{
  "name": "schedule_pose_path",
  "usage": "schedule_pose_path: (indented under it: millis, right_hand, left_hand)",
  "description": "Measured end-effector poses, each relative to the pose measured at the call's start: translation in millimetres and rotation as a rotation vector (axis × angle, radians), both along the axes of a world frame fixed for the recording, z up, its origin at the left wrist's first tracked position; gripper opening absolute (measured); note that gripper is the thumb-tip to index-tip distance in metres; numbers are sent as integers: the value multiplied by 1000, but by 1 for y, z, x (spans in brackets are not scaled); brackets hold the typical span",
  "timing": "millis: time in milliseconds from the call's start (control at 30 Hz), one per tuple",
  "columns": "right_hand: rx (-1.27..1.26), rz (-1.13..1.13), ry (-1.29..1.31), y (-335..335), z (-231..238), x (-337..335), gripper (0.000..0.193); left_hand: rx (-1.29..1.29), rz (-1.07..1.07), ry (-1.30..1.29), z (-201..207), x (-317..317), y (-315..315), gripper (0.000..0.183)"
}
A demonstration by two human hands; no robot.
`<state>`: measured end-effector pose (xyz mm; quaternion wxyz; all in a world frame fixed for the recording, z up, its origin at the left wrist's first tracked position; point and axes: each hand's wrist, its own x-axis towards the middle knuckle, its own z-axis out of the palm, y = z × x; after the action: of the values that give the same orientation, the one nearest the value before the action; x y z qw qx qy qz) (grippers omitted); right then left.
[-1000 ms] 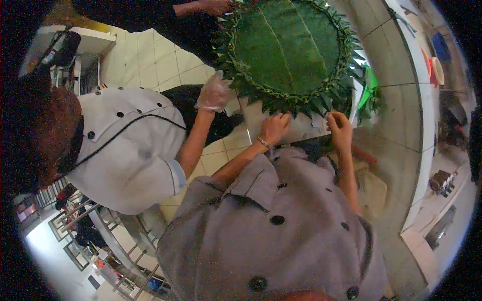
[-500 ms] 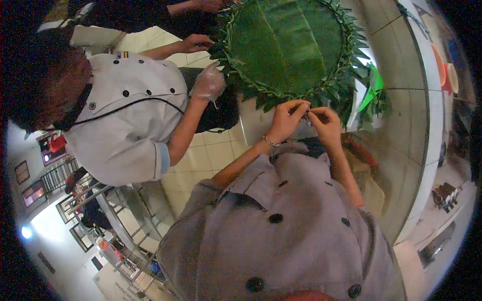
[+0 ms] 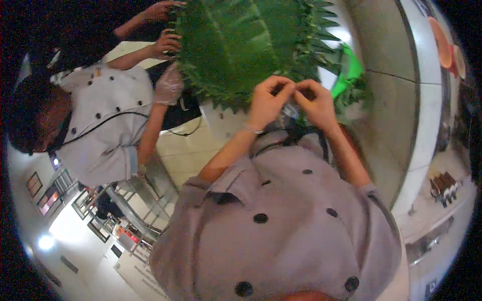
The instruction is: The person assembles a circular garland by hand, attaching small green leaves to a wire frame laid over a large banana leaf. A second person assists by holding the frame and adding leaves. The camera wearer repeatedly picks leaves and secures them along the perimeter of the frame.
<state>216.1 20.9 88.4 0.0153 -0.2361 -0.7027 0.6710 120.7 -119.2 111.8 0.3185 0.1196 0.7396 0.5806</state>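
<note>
My left hand [image 3: 271,103] and my right hand [image 3: 315,105] meet at the near edge of a round tray [image 3: 236,45] lined with broad green leaf and rimmed with pointed folded leaves. Both hands have thumb and fingers pinched together, the fingertips almost touching. Whatever they hold between them is too small or hidden to make out. A thin bracelet [image 3: 255,131] circles my left wrist. Just beyond my right hand lies a bright green sheet [image 3: 350,70] with loose leaves [image 3: 354,91] around it.
On the left stands a co-worker in a white jacket [image 3: 115,90], whose clear-gloved hand [image 3: 169,84] is by the tray's rim. Another person's hand [image 3: 163,10] also reaches the tray. A tiled ledge [image 3: 427,120] runs along the right, with orange bowls [image 3: 440,42] beyond it.
The view has shifted, so the tray and co-worker appear farther left. My hands stay pinched together, now overlapping the tray's near rim in the picture. The gloved hand is nearer the rim.
</note>
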Motion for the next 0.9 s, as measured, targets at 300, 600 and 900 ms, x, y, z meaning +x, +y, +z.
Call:
schedule_pose_path:
  millis: [300, 600, 900]
  right_hand:
    - [-128, -16, -68, 71, 11, -11, 14]
    - [-69, -106, -68, 137, -23, -27, 27]
    - [-7, -37, 19, 115, -32, -62, 22]
  left_hand:
    - [16, -46, 99, 6, -11, 66, 15]
    - [-298, -132, 309, -56, -98, 91, 31]
    - [-101, -308, -62, -26, -95, 100, 29]
